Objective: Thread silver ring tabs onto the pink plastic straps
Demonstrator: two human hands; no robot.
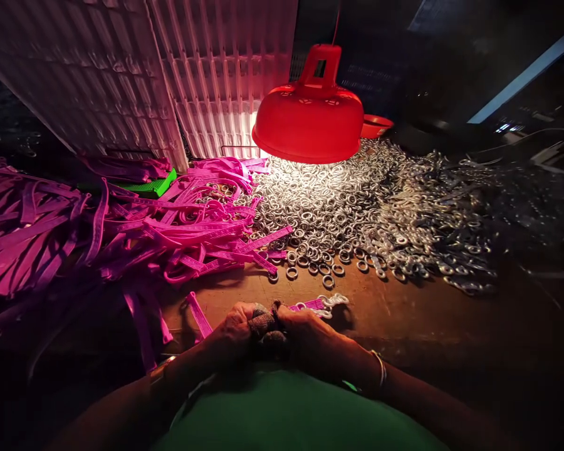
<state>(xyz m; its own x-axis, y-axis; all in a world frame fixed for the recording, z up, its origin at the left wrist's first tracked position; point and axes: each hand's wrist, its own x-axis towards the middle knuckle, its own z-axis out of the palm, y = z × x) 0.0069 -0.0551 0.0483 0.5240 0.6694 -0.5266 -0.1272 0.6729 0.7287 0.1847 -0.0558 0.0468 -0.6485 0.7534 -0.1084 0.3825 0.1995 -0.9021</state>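
My left hand [237, 326] and my right hand [305, 329] meet low in the middle, at the table's front edge. Both are closed, fingertips pressed together, with dark wrappings on some fingers. Whatever is pinched between them is hidden. Just beyond my right hand, a short pink strap [310, 305] shows with pale metal chain-like pieces [334, 303] at its end. I cannot tell whether that strap runs into my fingers. Another pink strap [198, 314] slants down behind my left forearm.
A red lamp [310, 122] hangs over a heap of metal rings [305, 216]. Linked metal pieces [432, 225] spread to the right. Pink straps [207, 228] pile up on the left, around a green basket [155, 186]. Corrugated panels [216, 69] stand behind. The wooden table [385, 313] shows in front.
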